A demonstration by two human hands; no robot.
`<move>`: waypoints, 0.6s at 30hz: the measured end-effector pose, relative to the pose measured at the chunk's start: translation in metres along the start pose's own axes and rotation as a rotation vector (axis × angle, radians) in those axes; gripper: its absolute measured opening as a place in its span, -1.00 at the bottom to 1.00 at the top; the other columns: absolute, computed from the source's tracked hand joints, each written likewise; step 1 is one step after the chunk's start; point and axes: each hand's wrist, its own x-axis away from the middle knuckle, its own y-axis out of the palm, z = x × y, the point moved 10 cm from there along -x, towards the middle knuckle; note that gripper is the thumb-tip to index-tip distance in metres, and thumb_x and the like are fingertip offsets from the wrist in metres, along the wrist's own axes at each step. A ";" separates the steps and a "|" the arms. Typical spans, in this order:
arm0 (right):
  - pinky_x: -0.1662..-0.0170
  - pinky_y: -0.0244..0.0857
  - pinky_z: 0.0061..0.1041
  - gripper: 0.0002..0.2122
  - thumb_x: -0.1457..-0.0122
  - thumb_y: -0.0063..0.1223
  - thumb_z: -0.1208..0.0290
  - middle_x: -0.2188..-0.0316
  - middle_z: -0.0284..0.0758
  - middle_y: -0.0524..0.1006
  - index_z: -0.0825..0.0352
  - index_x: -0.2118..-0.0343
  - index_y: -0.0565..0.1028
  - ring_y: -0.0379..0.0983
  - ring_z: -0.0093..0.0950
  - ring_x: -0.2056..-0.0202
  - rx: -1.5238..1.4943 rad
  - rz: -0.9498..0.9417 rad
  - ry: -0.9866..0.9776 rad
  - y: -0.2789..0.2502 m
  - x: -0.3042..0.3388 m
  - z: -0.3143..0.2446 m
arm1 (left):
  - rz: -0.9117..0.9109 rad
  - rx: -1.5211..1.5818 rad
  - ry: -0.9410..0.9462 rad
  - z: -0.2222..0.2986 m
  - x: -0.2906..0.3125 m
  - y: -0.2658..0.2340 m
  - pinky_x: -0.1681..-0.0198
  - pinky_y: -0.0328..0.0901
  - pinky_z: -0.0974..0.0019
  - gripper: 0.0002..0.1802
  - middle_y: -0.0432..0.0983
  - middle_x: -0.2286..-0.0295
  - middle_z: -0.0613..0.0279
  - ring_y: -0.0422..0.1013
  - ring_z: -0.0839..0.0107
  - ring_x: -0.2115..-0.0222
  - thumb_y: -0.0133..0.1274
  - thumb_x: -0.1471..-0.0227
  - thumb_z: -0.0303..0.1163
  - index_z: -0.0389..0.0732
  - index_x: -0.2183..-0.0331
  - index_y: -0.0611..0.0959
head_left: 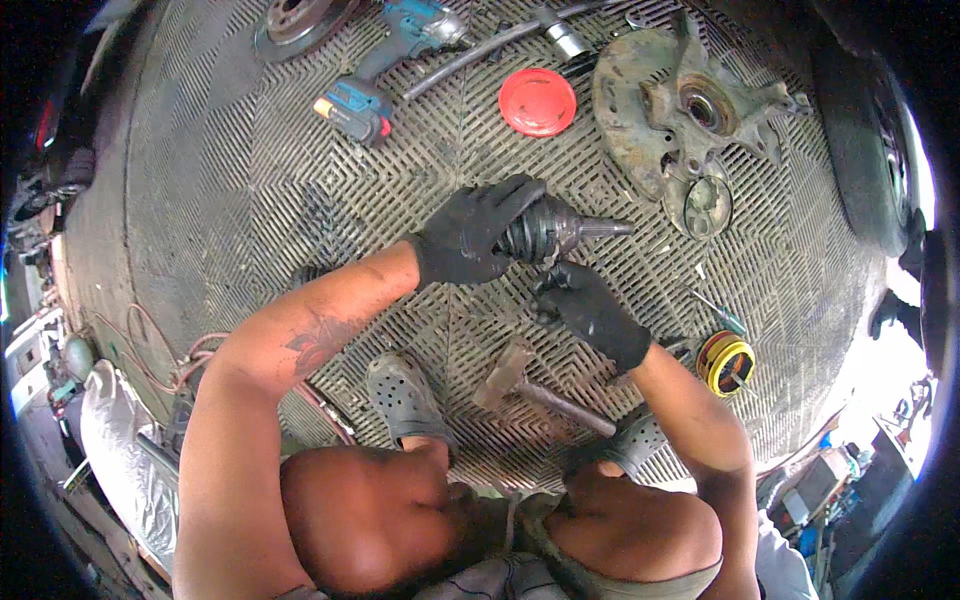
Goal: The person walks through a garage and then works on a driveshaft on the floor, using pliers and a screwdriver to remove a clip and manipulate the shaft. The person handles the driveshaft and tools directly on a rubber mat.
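A dark, greasy CV joint with a ribbed rubber boot lies sideways above the floor mat, its splined stub pointing right. My left hand, in a black glove, is wrapped round the boot end from the left. Just below the joint is my right hand, also gloved in black. Its fingers are curled and pressed together close to the joint's underside; what they hold, if anything, is hidden. A hammer lies on the mat below the right hand, between my feet.
Beyond my hands lie a blue cordless impact wrench, a red round lid, a socket and a steering knuckle with its shield. A brake disc is far left. Yellow-rimmed spool and screwdriver lie right, near a tyre.
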 end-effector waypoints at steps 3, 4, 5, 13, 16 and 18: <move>0.34 0.32 -0.59 -0.82 -0.25 0.04 0.52 0.42 -0.46 0.50 0.40 0.10 0.53 0.37 -0.66 0.42 0.108 -0.001 0.047 -0.004 0.014 -0.003 | 0.055 0.027 0.002 0.002 0.006 -0.008 -0.19 0.20 -0.16 0.10 0.18 -0.25 -0.18 0.27 -0.18 -0.18 0.30 0.22 -0.20 -0.16 -0.34 0.18; 0.35 0.30 -0.61 -0.81 -0.26 0.02 0.52 0.43 -0.47 0.49 0.39 0.09 0.53 0.35 -0.67 0.42 0.222 -0.001 0.036 -0.007 0.019 -0.008 | 0.090 0.010 0.049 0.011 0.007 -0.014 -0.19 0.19 -0.17 0.09 0.19 -0.25 -0.17 0.26 -0.17 -0.18 0.30 0.21 -0.19 -0.14 -0.33 0.19; 0.38 0.27 -0.58 -0.83 -0.28 0.00 0.49 0.46 -0.49 0.46 0.38 0.11 0.53 0.33 -0.67 0.45 0.184 0.022 0.042 -0.007 0.025 -0.009 | 0.125 -0.008 0.095 0.020 0.007 -0.019 -0.20 0.18 -0.17 0.08 0.19 -0.24 -0.16 0.26 -0.16 -0.19 0.30 0.21 -0.17 -0.13 -0.33 0.20; 0.46 0.20 -0.59 -0.87 -0.33 -0.02 0.45 0.51 -0.55 0.42 0.35 0.18 0.54 0.27 -0.73 0.50 0.223 0.124 0.128 0.001 0.046 -0.032 | 0.547 -0.056 0.506 0.073 0.018 -0.014 -0.22 0.22 -0.17 -0.54 0.37 -0.14 0.05 0.36 -0.04 -0.12 0.31 0.11 -0.27 0.02 0.09 0.63; 0.47 0.21 -0.58 -0.87 -0.34 -0.02 0.46 0.50 -0.56 0.43 0.35 0.20 0.55 0.28 -0.74 0.50 0.101 0.128 0.140 0.002 0.046 -0.021 | 0.597 -0.102 0.474 0.068 0.025 -0.010 -0.23 0.23 -0.14 -0.70 0.44 -0.09 0.13 0.37 0.04 -0.13 0.30 0.16 -0.35 0.02 0.26 0.68; 0.48 0.23 -0.55 -0.87 -0.34 -0.01 0.45 0.49 -0.50 0.46 0.36 0.20 0.55 0.32 -0.69 0.51 0.142 0.126 0.066 -0.004 0.042 -0.018 | 0.544 -0.077 0.506 0.074 0.018 -0.005 -0.24 0.23 -0.14 -0.74 0.46 -0.08 0.15 0.36 0.08 -0.13 0.30 0.19 -0.36 0.02 0.32 0.69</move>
